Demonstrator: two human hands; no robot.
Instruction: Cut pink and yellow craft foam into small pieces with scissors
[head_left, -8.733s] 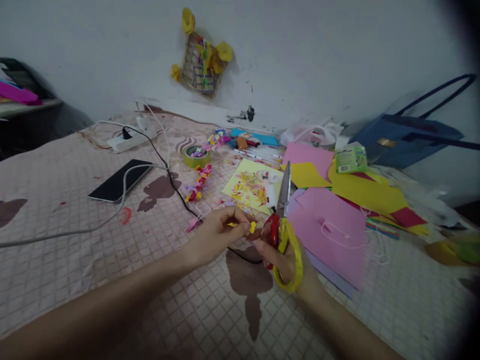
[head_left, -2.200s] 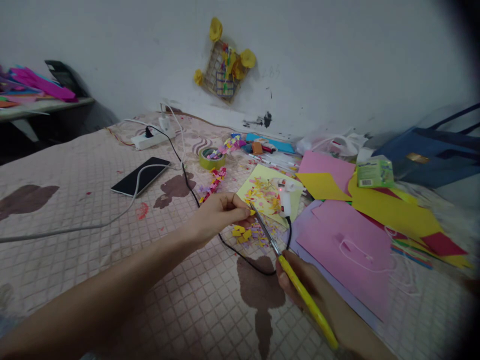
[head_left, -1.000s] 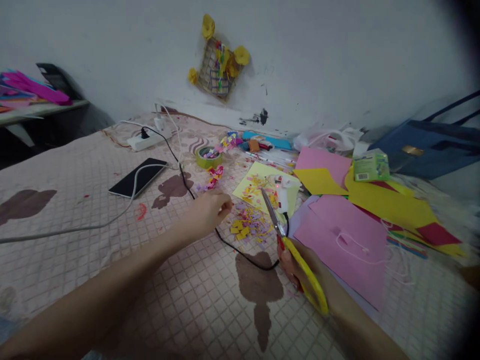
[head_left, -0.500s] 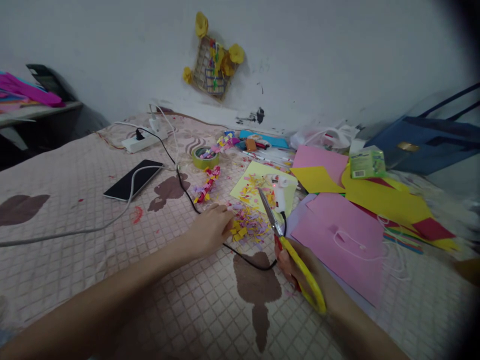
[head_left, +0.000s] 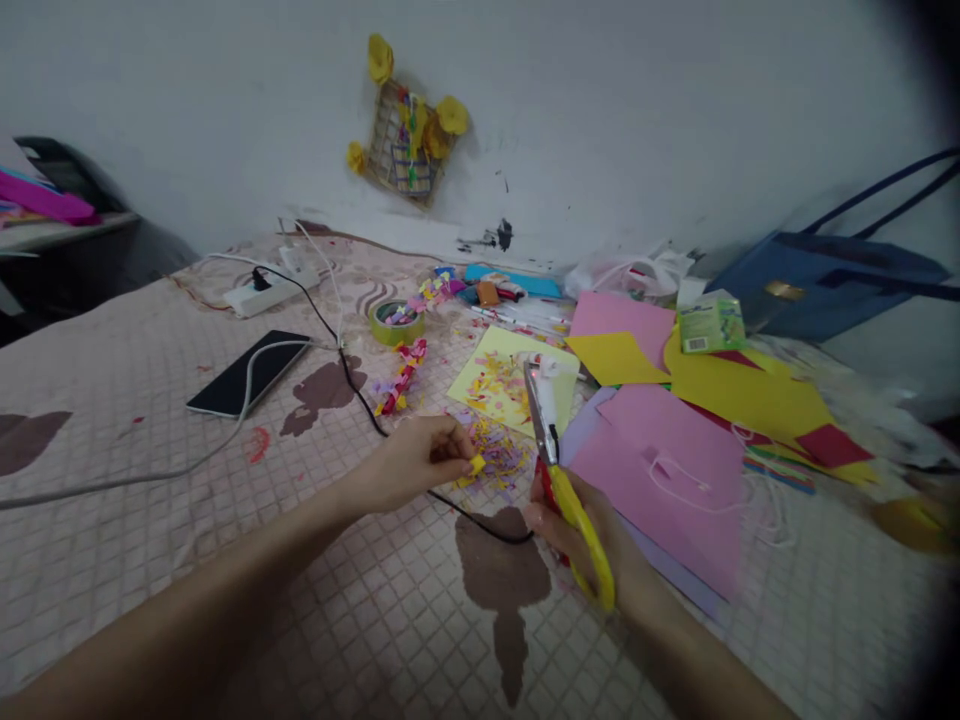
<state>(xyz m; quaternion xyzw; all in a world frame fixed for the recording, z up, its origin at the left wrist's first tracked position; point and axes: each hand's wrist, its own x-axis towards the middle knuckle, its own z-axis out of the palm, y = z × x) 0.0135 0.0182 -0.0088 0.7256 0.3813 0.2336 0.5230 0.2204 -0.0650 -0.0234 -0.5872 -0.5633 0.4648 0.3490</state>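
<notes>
Between its thumb and fingers, my left hand pinches a small yellow paper piece. Just beyond it lies a heap of yellow, purple and pink paper scraps. My right hand is wrapped round the red and yellow handles of a pair of scissors, whose blades point up and away from me. Behind the blades, partly hidden by them, a white glue gun rests on a pale yellow sheet. A red stick trimmed with paper bits lies past my left hand.
A black cord runs beneath my left hand. Left are a tablet and a power strip; behind is a roll of tape. Pink paper, yellow sheets and a blue bag occupy the right.
My left hand has lifted slightly from the scraps, with a yellow paper piece now visible in its fingertips. The scissors are more upright. The whole view has shifted a little.
</notes>
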